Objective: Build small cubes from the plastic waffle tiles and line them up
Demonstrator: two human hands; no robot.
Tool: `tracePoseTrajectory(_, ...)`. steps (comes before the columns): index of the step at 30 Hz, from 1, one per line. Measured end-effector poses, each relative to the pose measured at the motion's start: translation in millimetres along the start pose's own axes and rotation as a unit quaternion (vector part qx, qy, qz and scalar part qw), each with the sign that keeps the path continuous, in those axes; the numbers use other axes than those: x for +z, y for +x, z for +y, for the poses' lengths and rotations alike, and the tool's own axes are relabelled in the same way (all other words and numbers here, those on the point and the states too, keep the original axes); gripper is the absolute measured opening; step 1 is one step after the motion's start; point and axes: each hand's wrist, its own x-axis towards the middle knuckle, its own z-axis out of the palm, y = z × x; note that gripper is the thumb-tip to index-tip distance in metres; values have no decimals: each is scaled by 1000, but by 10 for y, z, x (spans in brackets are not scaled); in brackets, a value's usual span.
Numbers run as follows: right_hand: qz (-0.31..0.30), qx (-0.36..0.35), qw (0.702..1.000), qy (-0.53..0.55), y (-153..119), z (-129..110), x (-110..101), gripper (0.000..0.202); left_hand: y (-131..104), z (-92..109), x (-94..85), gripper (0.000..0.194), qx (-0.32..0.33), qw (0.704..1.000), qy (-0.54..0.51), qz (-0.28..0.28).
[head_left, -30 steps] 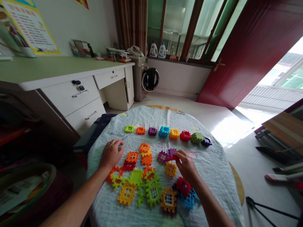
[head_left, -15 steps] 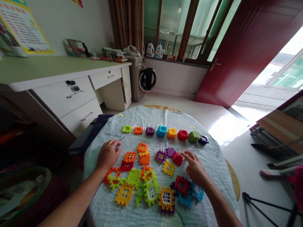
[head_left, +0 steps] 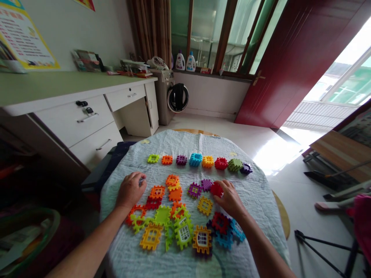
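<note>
My right hand has its fingers and thumb on a red interlocking block, beside a purple block and a purple window-framed block. A yellow window block lies just below that hand. On the left side of the cloth, my left hand is closed; a small greyish thing shows at its fingertips, too little of it to name. Nearest to this hand are an orange window block and a red block.
A row of coloured blocks, with a blue stack among them, runs across the far part of the tablecloth. Closer in lie loose green blocks, yellow ones and blue ones. A desk stands at the left.
My right hand has moved left and closed its fingers on the red block. My left hand stays in about the same place. The whole view has shifted slightly.
</note>
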Motion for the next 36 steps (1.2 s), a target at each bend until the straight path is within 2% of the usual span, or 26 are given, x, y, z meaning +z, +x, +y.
tracePoseTrajectory(3, -5, 15, 1000, 3, -15, 36, -80, 47, -2, -5, 2, 15, -3, 1000, 1, -1)
tracePoseTrajectory(6, -19, 15, 999, 28, -133, -16, -247, 43, -4, -10, 5, 15, -3, 1000, -2, -1)
tracePoseTrajectory(9, -103, 16, 993, 60, -331, -182, -435, 31, -4, -8, 3, 16, -3, 1000, -6, -2)
tracePoseTrajectory(11, -159, 16, 986, 54, -459, -309, -510, 36, -4, -8, 1, 16, -3, 1000, -6, -1)
tracePoseTrajectory(14, -188, 16, 982, 26, -565, -437, -515, 30, -2, -12, -1, 16, 1, 1000, -4, 0)
tracePoseTrajectory(17, -167, 20, 986, 18, -562, -450, -452, 25, -2, -13, -2, 16, 5, 1000, -2, 1)
tracePoseTrajectory(21, -133, 14, 991, 23, -522, -364, -353, 37, -3, -3, -11, 16, 2, 1000, 2, 2)
tracePoseTrajectory(24, -106, 26, 992, 66, -512, -304, -303, 46, -3, 0, -15, 16, 2, 1000, 1, 0)
tracePoseTrajectory(29, -85, 82, 982, 147, -409, -233, -341, 27, -3, -12, -2, 17, 4, 1000, 2, 3)
tracePoseTrajectory(33, -2, 116, 970, 212, -247, -88, -384, 23, -4, -13, 1, 15, 3, 1000, 0, 2)
tracePoseTrajectory(36, 25, 153, 951, 268, -145, 44, -349, 24, -6, -8, -7, 15, 0, 1000, -3, 0)
